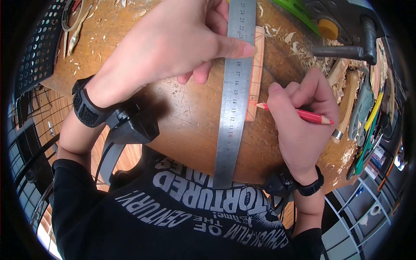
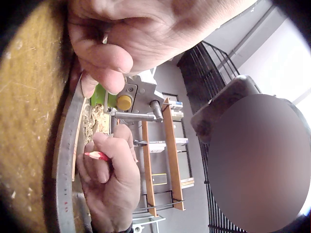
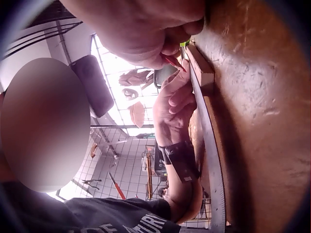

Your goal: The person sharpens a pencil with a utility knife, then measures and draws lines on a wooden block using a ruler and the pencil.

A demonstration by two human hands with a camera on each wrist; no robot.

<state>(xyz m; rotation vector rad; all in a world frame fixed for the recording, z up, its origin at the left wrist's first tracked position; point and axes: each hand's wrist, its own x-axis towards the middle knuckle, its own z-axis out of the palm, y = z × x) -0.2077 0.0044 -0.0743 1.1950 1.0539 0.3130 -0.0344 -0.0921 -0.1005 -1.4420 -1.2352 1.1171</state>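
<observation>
A long steel ruler [image 1: 234,86] lies over a narrow pale wood block [image 1: 259,56] marked with red lines, and its near end reaches past the bench edge. My left hand [image 1: 173,43] holds the ruler, thumb laid across it near the block's far part, other fingers bent at its left side. In my right hand [image 1: 305,123] a red pencil [image 1: 310,116] is gripped, its sharpened tip right at the block's lower right edge. The left wrist view shows the pencil tip [image 2: 92,155] out between thumb and fingers. From the right wrist, the block's end [image 3: 206,82] shows beside the ruler [image 3: 209,126].
Wood shavings [image 1: 290,39] are strewn over the wooden bench [image 1: 182,117]. A metal vise [image 1: 346,52] stands at the far right, near a green tool [image 1: 299,13]. Several hand tools [image 1: 359,108] line the right edge. A perforated black panel [image 1: 37,47] stands at left.
</observation>
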